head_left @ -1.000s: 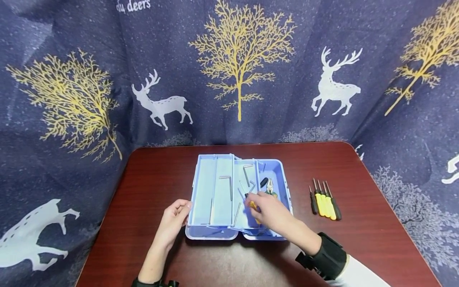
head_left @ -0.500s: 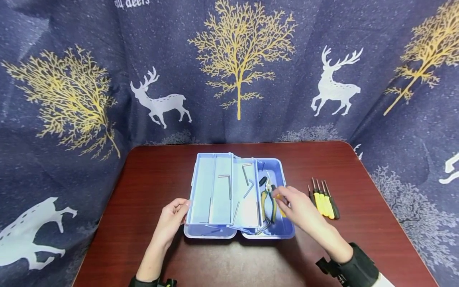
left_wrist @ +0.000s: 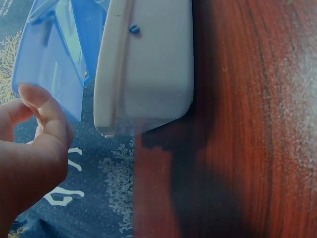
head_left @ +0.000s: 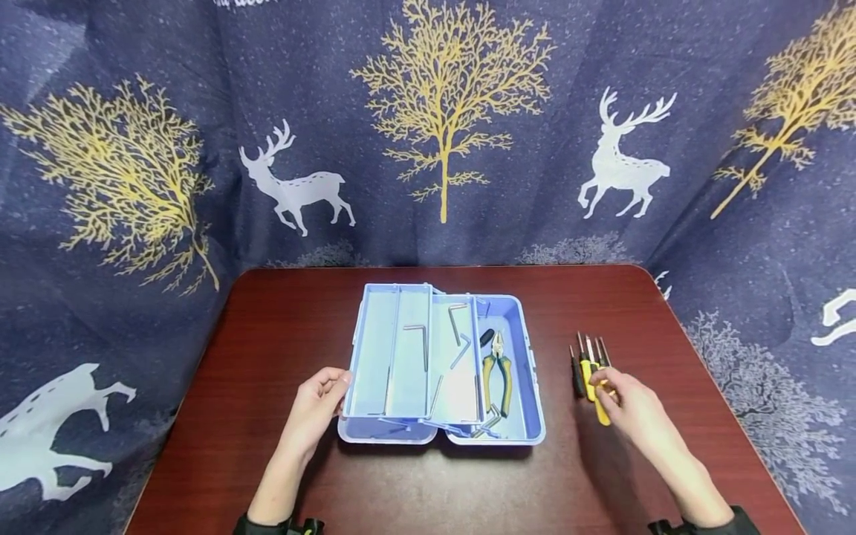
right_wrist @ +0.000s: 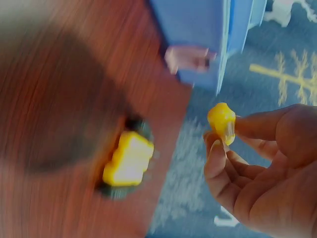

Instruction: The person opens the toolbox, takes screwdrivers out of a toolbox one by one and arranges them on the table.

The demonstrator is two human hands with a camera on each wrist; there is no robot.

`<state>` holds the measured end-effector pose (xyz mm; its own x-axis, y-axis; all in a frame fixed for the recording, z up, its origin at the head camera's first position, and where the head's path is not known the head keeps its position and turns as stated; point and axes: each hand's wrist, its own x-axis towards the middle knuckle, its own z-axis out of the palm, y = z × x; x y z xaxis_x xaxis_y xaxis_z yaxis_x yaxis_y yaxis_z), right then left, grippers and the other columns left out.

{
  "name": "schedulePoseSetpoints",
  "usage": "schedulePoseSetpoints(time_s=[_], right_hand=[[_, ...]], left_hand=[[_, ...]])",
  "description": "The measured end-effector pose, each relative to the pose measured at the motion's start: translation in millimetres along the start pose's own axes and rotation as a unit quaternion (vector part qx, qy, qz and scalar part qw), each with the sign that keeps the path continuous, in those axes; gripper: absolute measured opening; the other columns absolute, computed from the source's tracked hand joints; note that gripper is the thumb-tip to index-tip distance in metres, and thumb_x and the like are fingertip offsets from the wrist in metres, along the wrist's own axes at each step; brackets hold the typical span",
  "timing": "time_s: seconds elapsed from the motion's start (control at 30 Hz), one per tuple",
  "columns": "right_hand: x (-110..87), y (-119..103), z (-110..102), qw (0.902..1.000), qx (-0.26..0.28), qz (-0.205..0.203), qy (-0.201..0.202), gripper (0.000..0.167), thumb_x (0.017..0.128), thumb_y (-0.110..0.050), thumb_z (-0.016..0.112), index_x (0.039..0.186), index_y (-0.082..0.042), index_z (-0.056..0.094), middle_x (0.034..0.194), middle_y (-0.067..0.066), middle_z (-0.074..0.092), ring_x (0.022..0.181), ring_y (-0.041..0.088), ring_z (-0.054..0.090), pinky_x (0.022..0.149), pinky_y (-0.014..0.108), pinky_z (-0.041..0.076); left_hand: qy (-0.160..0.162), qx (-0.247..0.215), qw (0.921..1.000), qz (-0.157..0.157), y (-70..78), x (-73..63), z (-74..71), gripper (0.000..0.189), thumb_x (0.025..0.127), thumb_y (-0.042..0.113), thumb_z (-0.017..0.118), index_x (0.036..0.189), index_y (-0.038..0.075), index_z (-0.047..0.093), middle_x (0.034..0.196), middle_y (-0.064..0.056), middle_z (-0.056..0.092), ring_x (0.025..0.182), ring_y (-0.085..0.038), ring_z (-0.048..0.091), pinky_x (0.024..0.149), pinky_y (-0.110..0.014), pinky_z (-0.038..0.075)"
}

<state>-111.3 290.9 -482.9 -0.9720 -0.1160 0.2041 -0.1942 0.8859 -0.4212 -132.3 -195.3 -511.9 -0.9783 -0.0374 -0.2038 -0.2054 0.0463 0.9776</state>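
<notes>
My right hand (head_left: pixel 631 409) pinches a screwdriver by its yellow handle (head_left: pixel 602 414), above a row of screwdrivers (head_left: pixel 577 377) on the table. In the right wrist view, the handle end (right_wrist: pixel 220 121) shows between thumb and fingers, while the row (right_wrist: pixel 130 157) lies blurred below. My left hand (head_left: pixel 314 405) grips the left edge of the raised tray (head_left: pixel 378 349) of a light blue toolbox (head_left: pixel 540 416). The left wrist view shows thumb and finger pinching the tray's corner (left_wrist: pixel 49 74). Pliers (head_left: pixel 506 379) with green and yellow handles lie in the toolbox's right compartment.
Several hex keys lie in the trays, among them a long one (head_left: pixel 425 345) and a shorter one (head_left: pixel 463 351). A black-handled item (head_left: pixel 487 338) sits beside the pliers. The dark red table (head_left: pixel 428 483) ends at a printed curtain (head_left: pixel 414 148) behind.
My right hand has carried the yellow-handled screwdriver from the toolbox's middle tray rightward, past the pliers, to over the row of screwdrivers. My left hand still holds the tray.
</notes>
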Motion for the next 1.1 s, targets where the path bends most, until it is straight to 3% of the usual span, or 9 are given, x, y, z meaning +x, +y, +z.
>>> schedulePoseSetpoints(time_s=[0.13, 0.3, 0.47, 0.63, 0.8, 1.1], right_hand=[[-1.8, 22.9, -12.7, 0.9991, -0.009, 0.04, -0.009, 0.012, 0.093, 0.003, 0.067, 0.102, -0.005, 0.068, 0.077, 0.0, 0.058, 0.065, 0.012, 0.046, 0.058, 0.037, 0.04], [-0.5, 50.6, -13.2, 0.9944, -0.01, 0.098, -0.04, 0.009, 0.097, -0.001, 0.064, 0.106, -0.002, 0.064, 0.084, 0.011, 0.066, 0.07, 0.022, 0.056, 0.061, 0.042, 0.045], [-0.5, 79.9, -4.6, 0.9819, 0.004, 0.17, -0.084, 0.015, 0.098, -0.004, 0.06, 0.107, 0.004, 0.051, 0.092, 0.023, 0.068, 0.08, 0.038, 0.066, 0.066, 0.046, 0.049], [-0.5, 102.0, 0.9, 0.9674, 0.02, 0.22, -0.123, 0.026, 0.101, -0.007, 0.057, 0.115, 0.012, 0.046, 0.097, 0.031, 0.065, 0.082, 0.039, 0.065, 0.066, 0.045, 0.051], [6.6, 110.2, 6.1, 0.9685, 0.015, 0.21, -0.133, 0.039, 0.102, -0.012, 0.059, 0.124, 0.019, 0.049, 0.099, 0.032, 0.066, 0.085, 0.041, 0.065, 0.068, 0.047, 0.054], [18.4, 106.9, 11.8, 0.9747, 0.005, 0.186, -0.124, 0.035, 0.101, -0.011, 0.056, 0.124, 0.016, 0.054, 0.102, 0.033, 0.068, 0.093, 0.046, 0.066, 0.077, 0.057, 0.054]], left_hand=[[0.001, -0.002, 1.0, 0.0, -0.2, -0.2, -1.0, 0.024, 0.106, 0.01, 0.059, 0.114, -0.012, 0.062, 0.075, 0.0, 0.064, 0.064, -0.01, 0.056, 0.059, -0.022, 0.048], [0.006, 0.004, 1.0, 0.002, -2.0, -1.7, -3.0, 0.023, 0.106, 0.01, 0.058, 0.113, -0.012, 0.062, 0.073, 0.0, 0.062, 0.061, -0.01, 0.055, 0.058, -0.022, 0.047], [0.004, 0.001, 1.0, 0.007, -2.4, -2.9, -1.6, 0.023, 0.106, 0.01, 0.058, 0.112, -0.012, 0.062, 0.073, 0.0, 0.063, 0.062, -0.01, 0.055, 0.058, -0.022, 0.047], [-0.001, -0.014, 0.9999, 0.001, -2.3, -2.9, 1.2, 0.021, 0.106, 0.008, 0.057, 0.11, -0.012, 0.061, 0.077, -0.001, 0.067, 0.065, -0.009, 0.059, 0.06, -0.022, 0.05], [0.002, -0.017, 0.9998, 0.002, -3.2, -3.4, 0.8, 0.02, 0.106, 0.007, 0.057, 0.11, -0.012, 0.061, 0.076, -0.001, 0.066, 0.065, -0.01, 0.058, 0.059, -0.022, 0.05], [0.003, -0.019, 0.9998, -0.005, -3.8, -1.1, 0.0, 0.02, 0.106, 0.007, 0.057, 0.11, -0.011, 0.061, 0.077, -0.001, 0.067, 0.065, -0.01, 0.057, 0.059, -0.022, 0.049]])
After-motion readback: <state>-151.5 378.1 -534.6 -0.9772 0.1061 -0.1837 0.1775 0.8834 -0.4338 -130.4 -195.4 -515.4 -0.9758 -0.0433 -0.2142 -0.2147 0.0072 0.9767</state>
